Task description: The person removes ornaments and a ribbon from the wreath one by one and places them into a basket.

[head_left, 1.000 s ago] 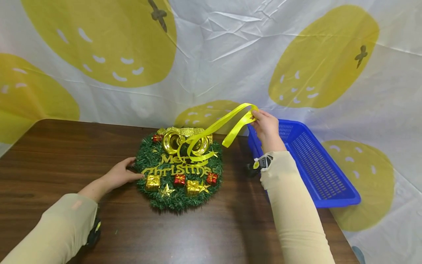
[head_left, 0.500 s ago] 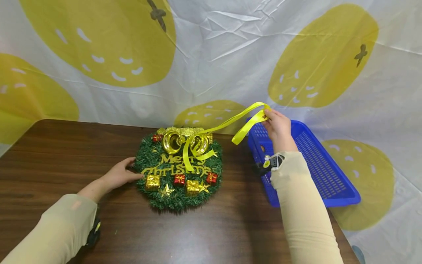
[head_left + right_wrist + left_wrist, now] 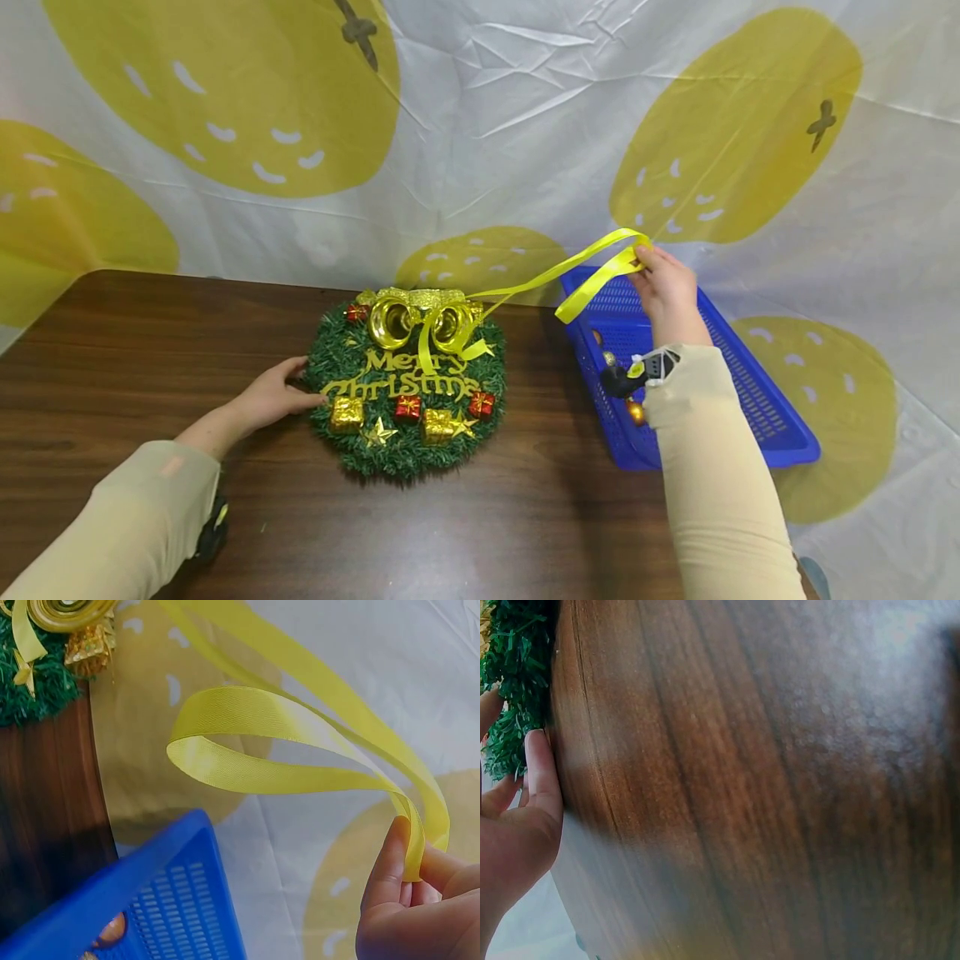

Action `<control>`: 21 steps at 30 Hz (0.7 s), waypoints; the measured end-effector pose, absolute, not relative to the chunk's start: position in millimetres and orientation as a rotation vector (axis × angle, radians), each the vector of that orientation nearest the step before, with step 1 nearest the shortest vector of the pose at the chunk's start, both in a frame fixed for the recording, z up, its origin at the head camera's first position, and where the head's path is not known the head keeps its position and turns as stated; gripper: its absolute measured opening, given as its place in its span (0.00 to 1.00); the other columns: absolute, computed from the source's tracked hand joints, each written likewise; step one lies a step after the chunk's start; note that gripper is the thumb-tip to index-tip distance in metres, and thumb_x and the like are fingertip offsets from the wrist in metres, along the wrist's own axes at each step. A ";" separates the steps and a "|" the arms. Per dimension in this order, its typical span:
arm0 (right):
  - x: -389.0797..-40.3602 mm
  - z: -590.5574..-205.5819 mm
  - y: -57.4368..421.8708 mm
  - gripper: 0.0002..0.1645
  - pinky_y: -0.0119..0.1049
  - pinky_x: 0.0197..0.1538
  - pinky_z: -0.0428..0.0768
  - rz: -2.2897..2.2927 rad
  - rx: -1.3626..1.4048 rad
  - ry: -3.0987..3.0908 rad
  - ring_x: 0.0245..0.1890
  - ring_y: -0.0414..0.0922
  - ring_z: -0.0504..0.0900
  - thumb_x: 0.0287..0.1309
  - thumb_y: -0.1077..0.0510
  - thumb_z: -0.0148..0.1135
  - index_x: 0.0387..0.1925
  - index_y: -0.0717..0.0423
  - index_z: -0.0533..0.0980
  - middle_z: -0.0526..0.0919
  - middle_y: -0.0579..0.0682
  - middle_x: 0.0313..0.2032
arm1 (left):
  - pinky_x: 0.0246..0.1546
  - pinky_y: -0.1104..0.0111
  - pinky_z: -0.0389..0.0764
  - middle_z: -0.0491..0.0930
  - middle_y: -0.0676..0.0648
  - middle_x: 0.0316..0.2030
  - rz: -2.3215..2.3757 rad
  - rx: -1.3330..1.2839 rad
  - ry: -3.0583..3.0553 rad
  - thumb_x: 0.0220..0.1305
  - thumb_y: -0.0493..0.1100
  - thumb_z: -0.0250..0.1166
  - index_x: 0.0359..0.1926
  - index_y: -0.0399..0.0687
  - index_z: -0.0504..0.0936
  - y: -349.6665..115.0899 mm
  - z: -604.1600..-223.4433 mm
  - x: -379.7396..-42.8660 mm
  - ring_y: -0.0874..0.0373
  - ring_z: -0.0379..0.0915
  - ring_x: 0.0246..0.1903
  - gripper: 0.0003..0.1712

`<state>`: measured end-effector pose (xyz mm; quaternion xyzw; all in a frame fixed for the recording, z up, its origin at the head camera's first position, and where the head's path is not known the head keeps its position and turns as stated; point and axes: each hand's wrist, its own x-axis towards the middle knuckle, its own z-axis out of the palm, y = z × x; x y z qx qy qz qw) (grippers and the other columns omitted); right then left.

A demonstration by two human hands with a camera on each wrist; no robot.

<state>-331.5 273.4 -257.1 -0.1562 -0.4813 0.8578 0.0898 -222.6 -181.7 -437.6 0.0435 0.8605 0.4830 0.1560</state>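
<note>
A green Christmas wreath (image 3: 408,462) with gold bells, small gift boxes, stars and "Merry Christmas" lettering lies on the wooden table. My left hand (image 3: 272,398) holds its left edge, thumb on the front and fingers at the side; the left wrist view shows the fingers against the green tinsel (image 3: 517,667). With thumb and fingers, my right hand (image 3: 669,287) pinches a yellow ribbon (image 3: 551,273) up in the air above the basket. The ribbon forms a hanging loop (image 3: 247,780) and runs taut to the bells, where its short ends droop over the lettering.
A blue plastic basket (image 3: 750,392) stands at the table's right side, under my right forearm. Gold baubles (image 3: 636,412) lie inside it. Behind the table hangs a white curtain (image 3: 510,125) with yellow fruit shapes.
My right hand has moved right, over the basket, drawing the ribbon with it. The loose loop over the wreath has shrunk and straightened. The left hand and wreath stay in place.
</note>
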 end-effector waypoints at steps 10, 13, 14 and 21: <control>-327.8 -251.0 298.5 0.09 0.29 0.27 0.81 2.547 -0.515 -1.339 0.28 0.40 0.78 0.58 0.72 0.54 0.25 0.62 0.75 0.79 0.50 0.22 | 0.44 0.58 0.80 0.50 0.21 0.64 1.380 0.126 2.465 0.61 0.48 0.63 0.70 0.25 0.39 -181.8 -440.2 -223.0 0.37 0.72 0.52 0.53; -327.6 -250.5 306.2 0.08 0.29 0.28 0.81 2.542 -0.538 -1.314 0.29 0.41 0.77 0.57 0.73 0.55 0.25 0.62 0.75 0.78 0.50 0.23 | 0.45 0.57 0.80 0.50 0.21 0.64 1.375 0.123 2.464 0.62 0.49 0.63 0.70 0.25 0.39 -182.4 -441.5 -223.4 0.37 0.71 0.53 0.53; -327.6 -250.6 308.8 0.08 0.29 0.28 0.81 2.550 -0.544 -1.290 0.29 0.41 0.77 0.57 0.74 0.55 0.25 0.63 0.75 0.78 0.51 0.23 | 0.45 0.57 0.80 0.50 0.21 0.64 1.376 0.123 2.464 0.62 0.49 0.63 0.70 0.25 0.39 -182.6 -441.9 -223.5 0.37 0.71 0.53 0.53; -328.0 -255.0 324.7 0.09 0.30 0.28 0.80 2.585 -0.572 -1.189 0.26 0.41 0.77 0.57 0.75 0.54 0.24 0.65 0.75 0.77 0.52 0.22 | 0.42 0.60 0.80 0.50 0.22 0.65 1.378 0.125 2.461 0.62 0.49 0.63 0.70 0.26 0.39 -183.1 -443.1 -224.6 0.41 0.73 0.50 0.53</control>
